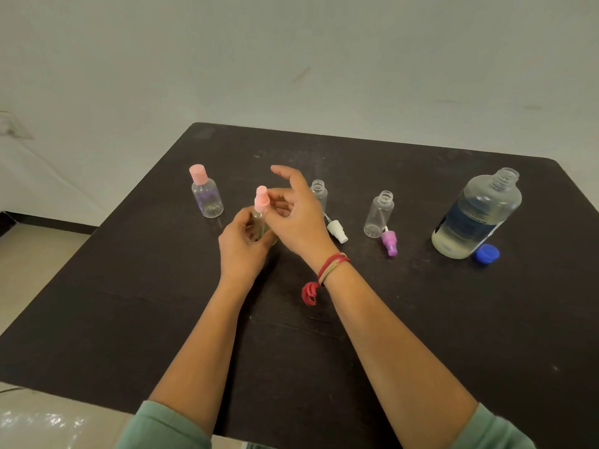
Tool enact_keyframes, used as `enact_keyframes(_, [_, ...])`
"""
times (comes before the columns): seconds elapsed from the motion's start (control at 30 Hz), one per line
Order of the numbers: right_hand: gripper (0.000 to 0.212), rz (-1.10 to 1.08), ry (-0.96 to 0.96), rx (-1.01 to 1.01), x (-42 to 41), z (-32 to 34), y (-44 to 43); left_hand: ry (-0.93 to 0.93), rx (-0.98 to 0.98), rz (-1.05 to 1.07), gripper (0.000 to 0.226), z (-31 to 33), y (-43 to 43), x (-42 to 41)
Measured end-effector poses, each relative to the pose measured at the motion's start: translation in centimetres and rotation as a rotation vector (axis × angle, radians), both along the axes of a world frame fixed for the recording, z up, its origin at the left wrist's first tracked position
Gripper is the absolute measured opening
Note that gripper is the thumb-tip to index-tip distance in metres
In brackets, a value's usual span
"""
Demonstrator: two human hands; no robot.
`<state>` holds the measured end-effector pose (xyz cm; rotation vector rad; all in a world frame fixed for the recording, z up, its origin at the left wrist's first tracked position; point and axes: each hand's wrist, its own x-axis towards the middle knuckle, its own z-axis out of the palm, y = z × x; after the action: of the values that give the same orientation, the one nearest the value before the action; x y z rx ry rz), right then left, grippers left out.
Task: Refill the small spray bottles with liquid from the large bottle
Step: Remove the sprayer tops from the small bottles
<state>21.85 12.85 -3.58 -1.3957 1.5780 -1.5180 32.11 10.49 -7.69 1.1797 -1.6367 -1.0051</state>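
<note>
Head view. Left hand (241,244) gripped spray bottle (259,222) upright near table (146,303) centre, steadying its body. Right hand (296,218) pinched pink head (261,199) at collar, index finger lifted, probably screwing it on. Bottle clear and slim, seemingly yellowish low inside, mostly hidden by fingers. At 3 o'clock, big bottle (476,215) stood uncapped, roughly half full, blue cap (487,253) just beside, kept ready for pouring. Toward 2 o'clock, empties (378,215) stood open, sprayers off, likely awaiting refill.

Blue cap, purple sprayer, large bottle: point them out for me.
Blue cap (487,254): head view, middle of the cap.
Purple sprayer (389,242): head view, its collar.
Large bottle (470,218): head view, on the label.
</note>
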Motion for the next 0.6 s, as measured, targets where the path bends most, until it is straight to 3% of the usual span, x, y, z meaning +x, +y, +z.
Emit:
enact_keyframes(0.13, [0.068, -0.029, 0.085, 0.023, 0.2, 0.2, -0.1, 0.002, -0.006, 0.005, 0.027, 0.2, 0.1, -0.1])
enact_keyframes(0.23, [0.054, -0.096, 0.037, -0.019, 0.5, 0.3, -0.3, -0.007, 0.007, 0.006, 0.029, -0.1, -0.1, -0.1])
enact_keyframes(0.37, [0.048, -0.032, 0.000, -0.020, 0.2, -0.1, 0.2, -0.015, -0.015, -0.001, 0.024, -0.1, 0.0, 0.0])
enact_keyframes(0.53, [0.074, -0.036, 0.162, -0.005, 0.8, -0.2, 0.5, -0.017, -0.033, 0.003, 0.025, 0.3, 0.1, 0.0])
enact_keyframes(0.6, [0.071, -0.123, 0.174, 0.000, 1.1, 0.1, -0.1, -0.009, -0.020, 0.009, 0.024, 0.2, 0.1, 0.0])
